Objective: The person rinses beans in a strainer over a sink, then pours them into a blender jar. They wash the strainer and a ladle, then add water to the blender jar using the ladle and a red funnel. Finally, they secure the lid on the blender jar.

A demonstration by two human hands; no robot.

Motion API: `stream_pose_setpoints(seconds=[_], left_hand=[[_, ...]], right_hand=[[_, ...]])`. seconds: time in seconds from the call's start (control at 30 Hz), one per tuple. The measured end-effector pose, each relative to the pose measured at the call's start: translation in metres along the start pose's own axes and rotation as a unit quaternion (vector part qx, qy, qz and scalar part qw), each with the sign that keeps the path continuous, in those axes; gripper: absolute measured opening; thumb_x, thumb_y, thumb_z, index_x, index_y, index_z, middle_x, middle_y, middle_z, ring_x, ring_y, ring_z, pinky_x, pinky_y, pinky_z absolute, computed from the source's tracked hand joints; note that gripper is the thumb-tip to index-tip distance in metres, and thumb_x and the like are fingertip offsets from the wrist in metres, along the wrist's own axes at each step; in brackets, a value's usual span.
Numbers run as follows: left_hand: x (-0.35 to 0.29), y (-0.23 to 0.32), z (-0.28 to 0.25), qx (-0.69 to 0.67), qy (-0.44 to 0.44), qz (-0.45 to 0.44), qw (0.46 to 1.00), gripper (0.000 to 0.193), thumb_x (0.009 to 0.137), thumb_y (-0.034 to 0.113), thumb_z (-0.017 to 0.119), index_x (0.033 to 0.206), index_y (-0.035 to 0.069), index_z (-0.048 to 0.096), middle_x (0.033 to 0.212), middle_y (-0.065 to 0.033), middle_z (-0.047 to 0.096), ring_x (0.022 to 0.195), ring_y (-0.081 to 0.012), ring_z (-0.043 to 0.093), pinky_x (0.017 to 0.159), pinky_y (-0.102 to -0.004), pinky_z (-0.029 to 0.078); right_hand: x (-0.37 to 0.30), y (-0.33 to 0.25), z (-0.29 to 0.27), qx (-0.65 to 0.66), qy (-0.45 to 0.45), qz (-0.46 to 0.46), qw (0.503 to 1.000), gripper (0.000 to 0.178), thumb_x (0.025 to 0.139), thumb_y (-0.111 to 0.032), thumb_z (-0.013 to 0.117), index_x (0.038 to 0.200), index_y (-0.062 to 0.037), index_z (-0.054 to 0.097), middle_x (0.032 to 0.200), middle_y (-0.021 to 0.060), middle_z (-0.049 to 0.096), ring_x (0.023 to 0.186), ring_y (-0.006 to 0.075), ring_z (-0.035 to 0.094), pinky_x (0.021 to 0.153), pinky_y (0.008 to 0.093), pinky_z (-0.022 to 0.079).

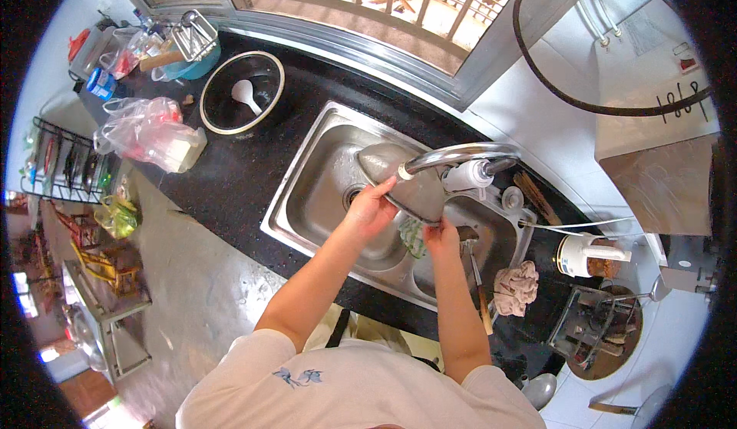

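Observation:
Under the curved faucet (461,153), a round grey metal bowl (418,193) is tilted over the double-basin steel sink (307,179). My left hand (374,209) is closed on its near-left rim. My right hand (442,239) grips the lower-right rim, fingers partly hidden. A green-and-white cloth (413,237) sits just below the bowl, between my hands. In the right basin, close to my right hand, a spatula-like tool with a wooden handle (480,291) leans over the front edge. Whether water is running I cannot tell.
A crumpled beige cloth (516,288) lies right of the sink. Behind the faucet stands a white bottle (467,176). Leftward on the black counter are a dark basin (216,114) with a white ladle (246,95) and plastic bags (146,133). A gas stove (599,321) is at right.

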State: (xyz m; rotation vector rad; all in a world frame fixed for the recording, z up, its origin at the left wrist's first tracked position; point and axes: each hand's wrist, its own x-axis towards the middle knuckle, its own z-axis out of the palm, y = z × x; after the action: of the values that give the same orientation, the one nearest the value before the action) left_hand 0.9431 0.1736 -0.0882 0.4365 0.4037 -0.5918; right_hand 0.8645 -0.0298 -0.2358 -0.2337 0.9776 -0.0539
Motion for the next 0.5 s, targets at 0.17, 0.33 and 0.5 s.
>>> stream_pose_setpoints(seconds=[0.17, 0.33, 0.5], left_hand=[[-0.022, -0.005, -0.017, 0.079, -0.002, -0.020, 0.997, 0.037, 0.091, 0.017, 0.060, 0.123, 0.001, 0.051, 0.123, -0.0117, 0.057, 0.113, -0.0243, 0.055, 0.101, -0.0411, 0.042], [-0.054, 0.038, -0.050, 0.105, 0.099, -0.004, 0.990, 0.044, 0.090, 0.031, 0.062, 0.125, 0.006, 0.050, 0.123, -0.0094, 0.058, 0.112, -0.0246, 0.057, 0.098, -0.0420, 0.044], [-0.034, 0.062, -0.138, 0.007, 0.084, 0.024, 0.996, 0.054, 0.087, 0.043, 0.062, 0.127, 0.008, 0.049, 0.121, -0.0066, 0.060, 0.108, -0.0240, 0.059, 0.091, -0.0390, 0.049]], right_hand=[[-0.038, 0.016, 0.012, -0.080, 0.027, 0.005, 0.996, 0.027, 0.096, -0.024, 0.048, 0.114, -0.0059, 0.058, 0.115, 0.0063, 0.063, 0.105, 0.0228, 0.059, 0.087, 0.0390, 0.051], [-0.075, 0.046, 0.048, -0.089, -0.058, 0.025, 0.994, 0.027, 0.097, -0.026, 0.049, 0.118, -0.0114, 0.057, 0.117, 0.0010, 0.061, 0.107, 0.0196, 0.057, 0.090, 0.0375, 0.045], [-0.035, 0.061, 0.077, -0.160, -0.167, 0.007, 0.973, 0.026, 0.096, -0.019, 0.051, 0.119, -0.0097, 0.054, 0.116, 0.0029, 0.059, 0.111, 0.0204, 0.053, 0.100, 0.0403, 0.040]])
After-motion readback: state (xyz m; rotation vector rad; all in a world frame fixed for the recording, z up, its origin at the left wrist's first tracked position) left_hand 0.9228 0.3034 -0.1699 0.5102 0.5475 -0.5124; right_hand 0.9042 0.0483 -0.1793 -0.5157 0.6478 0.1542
